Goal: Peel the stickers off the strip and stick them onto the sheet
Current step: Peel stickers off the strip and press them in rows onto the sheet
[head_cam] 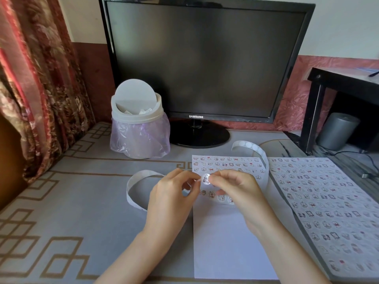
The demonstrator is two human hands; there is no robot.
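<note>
"Head view, fingers first: what are they doing?"

"Left hand (172, 193) pinches the strip (135, 187). Right hand (235, 187) pinches one round sticker (205, 178), fingertips of both nearly touching. I cannot tell if the sticker is free of the strip."

"Room around them?"

"Below the fingers, the sheet (225, 242) lies bare and white to its near edge. Left of them, open table (82, 201)."

"What crowds in?"

"The strip loops just left of the fingers and arcs on edge beyond them, at the sheet's far right corner. A second sheet (317, 201), covered in stickers, lies just beside on the right. Farther off: a bin (139, 119) and a monitor (205, 58)."

"Counts?"

"Two hands, two sheets, one bin, one monitor."
</note>
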